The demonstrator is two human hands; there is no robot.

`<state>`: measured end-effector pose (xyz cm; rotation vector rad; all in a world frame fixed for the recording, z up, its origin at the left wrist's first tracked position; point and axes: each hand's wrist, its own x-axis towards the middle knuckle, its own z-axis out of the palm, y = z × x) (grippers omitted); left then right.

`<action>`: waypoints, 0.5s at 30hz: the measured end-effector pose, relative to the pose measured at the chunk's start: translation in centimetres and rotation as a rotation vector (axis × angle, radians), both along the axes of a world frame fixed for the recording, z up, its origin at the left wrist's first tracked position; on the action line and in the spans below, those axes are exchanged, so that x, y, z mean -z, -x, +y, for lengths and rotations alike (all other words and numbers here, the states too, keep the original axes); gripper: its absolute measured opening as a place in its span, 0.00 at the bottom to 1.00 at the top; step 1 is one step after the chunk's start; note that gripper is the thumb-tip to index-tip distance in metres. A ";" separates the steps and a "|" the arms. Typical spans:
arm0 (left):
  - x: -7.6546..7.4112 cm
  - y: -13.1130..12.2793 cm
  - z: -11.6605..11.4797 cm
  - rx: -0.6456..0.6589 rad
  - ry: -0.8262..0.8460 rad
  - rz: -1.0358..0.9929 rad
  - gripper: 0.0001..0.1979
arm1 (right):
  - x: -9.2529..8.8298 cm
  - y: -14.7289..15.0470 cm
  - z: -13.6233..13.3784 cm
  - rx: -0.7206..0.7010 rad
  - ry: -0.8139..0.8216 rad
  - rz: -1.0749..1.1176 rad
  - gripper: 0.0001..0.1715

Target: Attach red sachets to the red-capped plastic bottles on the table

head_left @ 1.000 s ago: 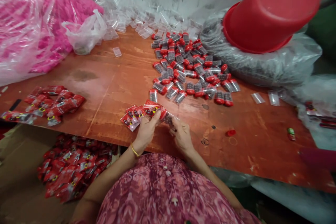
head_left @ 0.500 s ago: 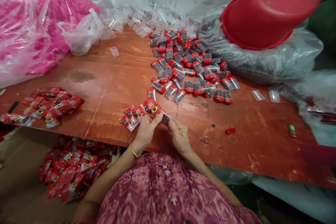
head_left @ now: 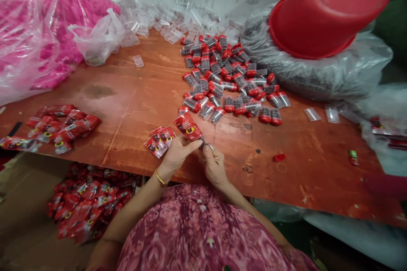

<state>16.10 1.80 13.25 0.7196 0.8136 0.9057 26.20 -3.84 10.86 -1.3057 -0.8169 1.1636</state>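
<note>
My left hand (head_left: pixel 176 156) pinches a red printed packet (head_left: pixel 187 127) that tilts up and away from me. My right hand (head_left: pixel 213 163) is closed on the packet's near end, where a small dark-filled vial (head_left: pixel 203 144) barely shows between the fingers. Both hands hover at the near edge of the brown wooden table (head_left: pixel 133 101). A few more red packets (head_left: pixel 158 139) lie just left of my left hand. A heap of red-capped clear vials (head_left: pixel 229 80) is spread beyond my hands.
Filled red packets (head_left: pixel 60 127) pile at the table's left edge, more (head_left: pixel 85 203) in a box below. A pink bag (head_left: pixel 34 29) stands far left. Empty clear vials (head_left: pixel 165 21) line the wall. A red basin (head_left: pixel 324 12) rests upside down on a grey bag (head_left: pixel 318 72).
The red packet has swung up and turned more upright in my left hand, and the vial has gone further in between my fingers. Both hands shifted slightly towards me.
</note>
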 end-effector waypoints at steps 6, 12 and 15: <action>0.6 -0.5 0.0 -0.089 -0.003 -0.040 0.19 | -0.9 -0.1 0.1 0.059 -0.086 -0.173 0.25; 0.9 -0.9 -0.9 -0.159 -0.041 0.060 0.19 | 0.6 1.0 -0.2 0.107 -0.034 0.025 0.25; 0.6 -0.9 -1.0 -0.167 -0.067 0.065 0.17 | 0.4 0.9 -0.2 0.075 -0.042 -0.015 0.26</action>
